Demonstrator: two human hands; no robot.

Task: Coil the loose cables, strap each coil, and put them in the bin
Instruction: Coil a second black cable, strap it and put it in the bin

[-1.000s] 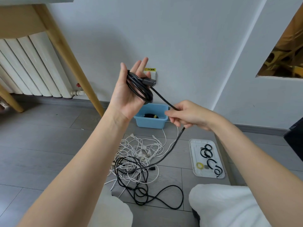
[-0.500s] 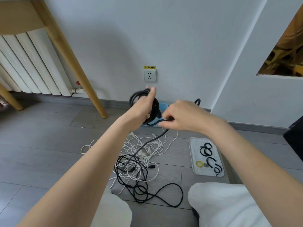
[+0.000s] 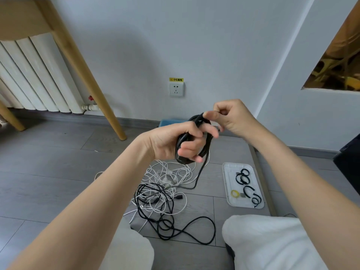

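My left hand [image 3: 176, 141] grips a thick black cable coil [image 3: 206, 146], with several loops wound round its fingers. My right hand [image 3: 231, 117] pinches the same black cable at the top of the coil. A loose tail of the cable hangs from the coil down to the floor. Below lies a tangle of white cables [image 3: 169, 178] mixed with thin black cables [image 3: 165, 217]. The blue bin [image 3: 171, 122] stands by the wall, mostly hidden behind my hands. A white tray [image 3: 227, 184] on the right holds black straps [image 3: 243, 177] and a yellow ring [image 3: 235, 193].
A wooden table leg [image 3: 87, 75] slants down at the left in front of a white radiator [image 3: 29, 78]. A wall socket [image 3: 176, 89] sits above the bin. My knees in white trousers [image 3: 272, 242] are at the bottom. A floor strip [image 3: 262, 176] runs beside the tray.
My left hand dropped from head height to in front of the bin and turned over with the coil. My right hand brought another loop up onto the coil, shortening the tail.
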